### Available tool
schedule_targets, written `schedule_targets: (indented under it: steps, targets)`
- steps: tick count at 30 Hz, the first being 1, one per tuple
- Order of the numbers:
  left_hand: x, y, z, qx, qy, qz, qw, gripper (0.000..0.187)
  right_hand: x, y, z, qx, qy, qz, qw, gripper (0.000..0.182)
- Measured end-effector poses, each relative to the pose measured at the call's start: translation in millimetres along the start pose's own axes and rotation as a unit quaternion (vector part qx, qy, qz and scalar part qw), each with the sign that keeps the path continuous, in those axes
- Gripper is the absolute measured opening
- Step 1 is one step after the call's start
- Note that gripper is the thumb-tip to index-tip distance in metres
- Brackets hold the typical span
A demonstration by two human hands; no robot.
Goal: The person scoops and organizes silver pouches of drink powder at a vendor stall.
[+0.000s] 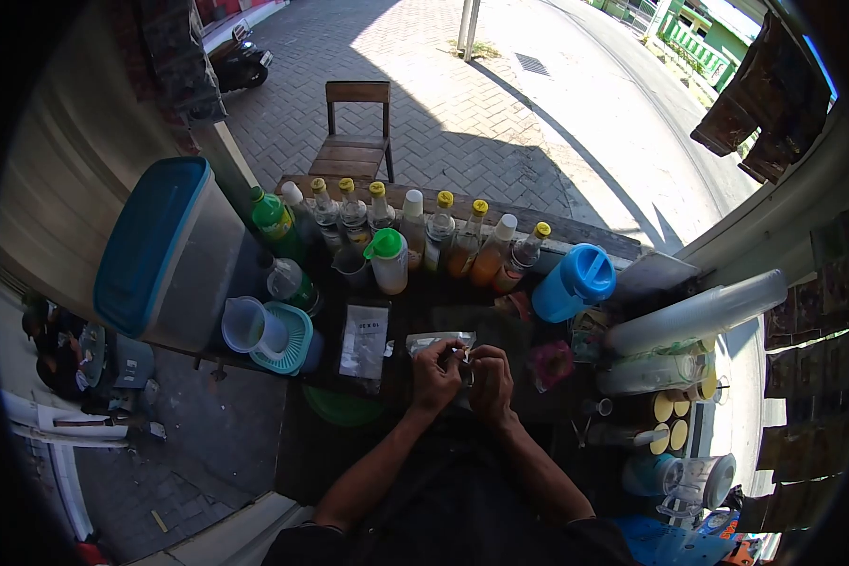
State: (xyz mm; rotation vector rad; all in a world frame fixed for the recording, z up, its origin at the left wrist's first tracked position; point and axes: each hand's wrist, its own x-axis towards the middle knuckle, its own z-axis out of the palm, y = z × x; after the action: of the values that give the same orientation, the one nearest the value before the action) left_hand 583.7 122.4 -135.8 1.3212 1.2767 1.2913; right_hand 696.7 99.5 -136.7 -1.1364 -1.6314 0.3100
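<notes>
My left hand (435, 375) and my right hand (491, 379) meet close together over the dark counter, fingers pinched near each other. Something small and dark is between the fingertips, too small and shaded to name. Just behind and partly under my hands lies a silvery packet (428, 340), mostly covered by them. To the left, a flat pouch with a pale printed label (365, 332) rests on the counter. On the right is a small pink plastic-wrapped bundle (550, 365).
Several bottles (441, 229) with yellow or white caps line the counter's back edge. A blue jug (575, 283) stands right of them, near stacked clear cups (693, 311). A large blue-lidded container (151, 247) and a turquoise basket (288, 341) are at left. A wooden chair (357, 123) stands outside.
</notes>
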Motion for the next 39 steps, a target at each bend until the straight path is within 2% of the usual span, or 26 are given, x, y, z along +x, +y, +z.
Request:
schedule_targets:
  steps: [3,5,9,11,15,17,18,20,21,23,26,28,30,32,36,37,39]
  targets:
    - [0,-1,0,0.001,0.0,-0.011,1.0,0.011,2,-4,1,0.009,0.014,0.047,0.999,0.005]
    - [1,-2,-1,0.002,-0.012,-0.014,1.0,0.011,4,-5,3,0.069,0.004,0.135,0.988,0.005]
    - [3,-1,-2,0.0,-0.011,-0.021,1.0,0.011,13,-2,-1,0.06,-0.027,0.108,0.992,0.005]
    - [4,1,-2,-0.032,0.001,-0.064,0.997,0.011,13,1,0,0.083,-0.069,0.038,0.993,0.004]
    - [5,7,-8,-0.044,-0.007,-0.111,0.993,0.012,11,-11,-4,0.101,-0.111,0.024,0.988,0.005]
    - [6,8,-6,-0.039,0.005,-0.067,0.997,0.011,20,-32,-13,0.076,-0.115,0.263,0.955,0.01]
    - [6,7,-6,-0.041,0.006,-0.068,0.997,0.011,20,-28,-14,0.075,-0.117,0.263,0.955,0.01]
    - [4,2,-6,-0.027,0.001,-0.037,0.999,0.011,24,-12,-17,-0.014,-0.124,0.109,0.986,0.009]
    - [4,-2,-7,-0.027,0.0,-0.037,0.999,0.011,27,-4,-20,-0.015,-0.123,0.11,0.986,0.009]
    - [7,-3,-8,-0.034,0.0,0.0,0.999,0.011,34,8,-27,-0.065,-0.26,0.104,0.958,0.007]
    - [6,7,-12,0.003,-0.052,0.003,0.999,0.011,48,18,-35,-0.075,-0.278,0.071,0.955,0.011]
    - [8,3,-12,0.015,-0.052,0.017,0.998,0.01,52,17,-36,-0.083,-0.286,0.068,0.952,0.018]
    - [8,0,-14,0.028,-0.051,0.029,0.998,0.01,53,23,-34,-0.085,-0.319,0.005,0.944,0.025]
    - [7,0,-16,-0.018,-0.101,-0.001,0.995,0.018,61,21,-41,-0.088,-0.333,-0.001,0.939,0.024]
    - [11,7,-21,-0.038,-0.136,-0.017,0.99,0.031,77,17,-52,-0.086,-0.379,-0.028,0.921,0.027]
    - [13,7,-22,-0.037,-0.169,-0.019,0.985,0.035,82,17,-53,-0.086,-0.381,-0.029,0.92,0.027]
    - [15,12,-22,-0.036,-0.199,-0.023,0.979,0.04,92,14,-53,-0.079,-0.418,-0.089,0.901,0.019]
